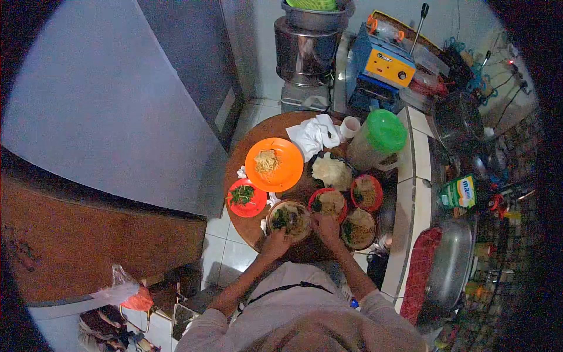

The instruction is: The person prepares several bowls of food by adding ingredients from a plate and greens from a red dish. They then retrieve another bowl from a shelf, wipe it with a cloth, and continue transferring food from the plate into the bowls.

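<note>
On the round brown table, a bowl [299,222] of noodles and dark greens stands nearest me. My left hand [279,239] is at its lower left rim, fingers bent inward. At its right side, by a red bowl [328,203] with similar food, is my right hand [324,226], fingers drawn together. What either hand holds is too small to make out. Another red bowl [366,192] and a brown bowl [358,229] stand to the right. An orange plate [287,176] carries pale noodles, and a small red plate [247,208] holds chopped greens.
White crackers [331,172], a white plastic bag [314,136], a cup [350,127] and a green-lidded pitcher [378,141] stand farther back. A tiled counter edge [411,170] borders the right side. Beyond are a cup sealer [384,63] and a steel pot [305,53].
</note>
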Motion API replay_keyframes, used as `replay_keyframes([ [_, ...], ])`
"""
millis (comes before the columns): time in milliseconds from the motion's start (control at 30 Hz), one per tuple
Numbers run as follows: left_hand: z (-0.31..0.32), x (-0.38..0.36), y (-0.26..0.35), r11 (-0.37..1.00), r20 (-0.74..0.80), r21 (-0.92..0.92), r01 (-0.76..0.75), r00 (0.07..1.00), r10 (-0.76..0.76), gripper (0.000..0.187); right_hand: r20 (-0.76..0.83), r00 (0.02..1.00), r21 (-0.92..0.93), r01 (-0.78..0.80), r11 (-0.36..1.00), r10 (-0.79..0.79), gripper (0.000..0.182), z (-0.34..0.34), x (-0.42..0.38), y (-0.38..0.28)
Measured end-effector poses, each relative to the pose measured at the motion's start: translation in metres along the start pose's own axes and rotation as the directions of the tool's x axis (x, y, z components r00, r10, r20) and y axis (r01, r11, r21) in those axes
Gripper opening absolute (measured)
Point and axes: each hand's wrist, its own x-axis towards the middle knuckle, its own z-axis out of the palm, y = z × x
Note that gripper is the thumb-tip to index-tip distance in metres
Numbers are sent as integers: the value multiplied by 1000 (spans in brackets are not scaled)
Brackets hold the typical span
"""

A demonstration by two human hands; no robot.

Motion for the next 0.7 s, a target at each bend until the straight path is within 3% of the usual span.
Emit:
replay_keyframes([
  [67, -2, 2, 3, 985, 158, -33, 171, 974, -164, 42, 206, 974, 111, -120, 986, 95, 23, -4, 1, -2],
  [300, -7, -7, 3, 985, 116, -65, 159, 982, -151, 45, 205, 977, 6, -60, 998, 58, 25, 3, 4, 6],
  [400, 6, 0, -12, 994, 80, -55, 96, 993, -91, 45, 137, 990, 25, 39, 999, -42, 25, 2, 4, 6],
  [600, 45, 8, -43, 993, 32, -78, 84, 996, -81, 45, 19, 1000, -5, -7, 1000, 7, 23, 43, 2, 18],
  [667, 49, 7, -50, 983, 6, -181, 23, 1000, -23, 44, -192, 981, -82, -34, 996, 18, 20, 78, 0, 38],
  [700, 55, 8, -55, 983, 6, -182, 24, 1000, -24, 44, -190, 982, -82, -34, 996, 18, 20, 93, -1, 48],
])
